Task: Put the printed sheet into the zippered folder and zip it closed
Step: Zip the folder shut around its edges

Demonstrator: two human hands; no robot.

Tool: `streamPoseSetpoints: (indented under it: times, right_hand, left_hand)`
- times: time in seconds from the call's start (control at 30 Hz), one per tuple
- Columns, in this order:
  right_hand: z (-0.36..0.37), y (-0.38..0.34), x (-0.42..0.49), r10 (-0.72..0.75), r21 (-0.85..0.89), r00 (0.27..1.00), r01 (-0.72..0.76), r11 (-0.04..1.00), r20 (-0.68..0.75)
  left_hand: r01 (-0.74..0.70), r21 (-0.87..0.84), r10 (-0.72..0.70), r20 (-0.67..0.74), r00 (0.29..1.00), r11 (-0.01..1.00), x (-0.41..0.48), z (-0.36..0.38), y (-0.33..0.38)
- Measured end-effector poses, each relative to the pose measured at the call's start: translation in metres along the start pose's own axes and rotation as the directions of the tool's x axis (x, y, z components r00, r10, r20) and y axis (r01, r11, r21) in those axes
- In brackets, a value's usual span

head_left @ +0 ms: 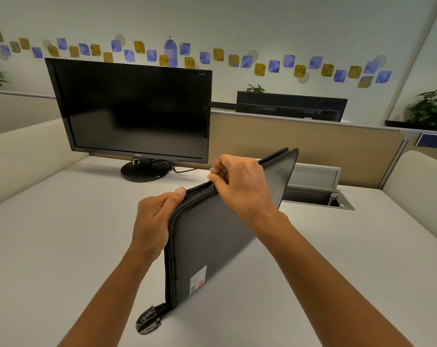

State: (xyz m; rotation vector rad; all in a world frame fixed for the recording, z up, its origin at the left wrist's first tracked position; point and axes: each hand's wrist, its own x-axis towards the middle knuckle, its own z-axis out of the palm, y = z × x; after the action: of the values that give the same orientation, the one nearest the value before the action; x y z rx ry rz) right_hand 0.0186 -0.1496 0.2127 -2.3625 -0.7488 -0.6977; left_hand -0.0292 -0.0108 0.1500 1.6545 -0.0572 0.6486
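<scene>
A dark grey zippered folder [212, 236] stands on edge on the white desk [62, 246], tilted, with a barcode label near its lower corner. My left hand [153, 219] grips its near top corner, thumb on the zipper edge. My right hand [240, 186] pinches the silver zipper pull [211, 171] on the top edge. The zipper teeth between my hands look closed; beyond my right hand the top edge gapes slightly. The printed sheet is not visible.
A black monitor [137, 113] on a round stand sits at the back left. An open cable hatch [317, 194] is set into the desk behind the folder. Beige partitions, a second monitor [291, 106] and plants lie beyond.
</scene>
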Motion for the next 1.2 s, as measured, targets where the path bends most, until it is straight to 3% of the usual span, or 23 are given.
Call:
streamPoseSetpoints:
  times: [0.37,0.77,1.2]
  right_hand:
    - [0.005,-0.002,-0.007,0.049,0.066,0.996,-0.044,0.997,-0.068]
    - [0.015,-0.007,-0.022,-0.107,0.080,0.950,0.136,0.988,-0.293]
    - [0.023,-0.019,-0.026,-0.210,0.076,0.918,0.249,0.966,-0.337]
  left_hand:
    - [-0.002,0.005,0.002,-0.002,1.000,1.000,-0.003,0.004,0.003]
    - [-0.003,0.013,0.004,-0.032,0.999,1.000,-0.005,0.007,0.005]
    - [-0.049,0.002,0.049,-0.063,0.997,0.999,-0.003,0.005,0.004]
